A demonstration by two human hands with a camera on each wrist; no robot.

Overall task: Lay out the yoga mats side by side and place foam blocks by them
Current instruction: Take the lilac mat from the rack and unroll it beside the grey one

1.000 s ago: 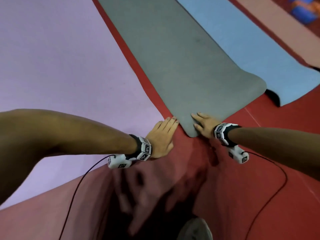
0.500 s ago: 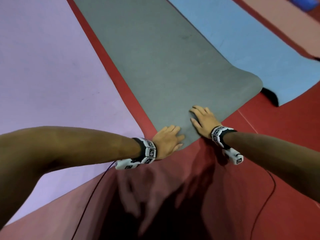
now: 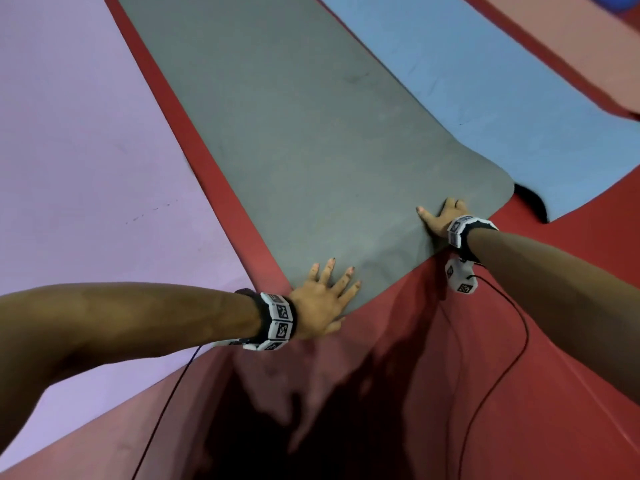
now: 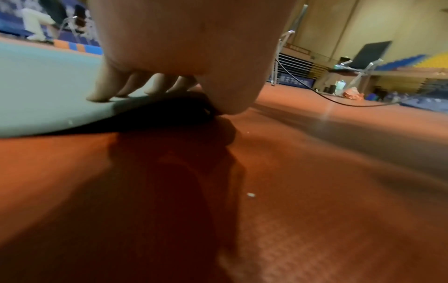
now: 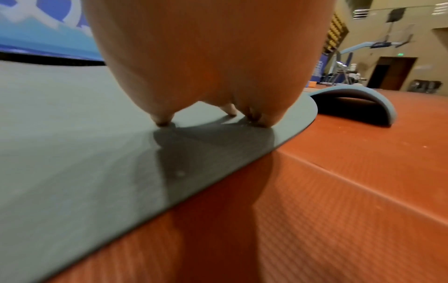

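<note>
Red floor (image 3: 433, 393): nearest surface, shadowed, crossed by two thin black cables (image 3: 498, 382) running from the wrist bands.

Left hand (image 3: 320, 299): at the near left corner of the grey mat (image 3: 311, 150). Fingers (image 3: 330, 270) spread apart and straight, lying on top of the mat; in the left wrist view the thumb (image 4: 232, 92) sits at the corner edge, where the mat lifts slightly off the floor. Whether the thumb goes under the edge cannot be told.

Right hand (image 3: 441, 216): on the near end of the same mat, close to its right rounded corner. Fingers apart, tips (image 5: 163, 120) pressing down on the flat surface; nothing gripped.

Grey mat: unrolled, running away from the person, near end at both hands.

Lilac mat (image 3: 86, 150): flat on the left, a strip of red floor between it and the grey mat.

Blue mat (image 3: 519, 98): on the right, just beside the grey mat; its near corner (image 5: 358, 101) curls up off the floor.

Pink mat (image 3: 571, 46): beyond the blue one, a red strip between.

Blue object (image 3: 620, 1): top right corner, blurred, kind uncertain.
</note>
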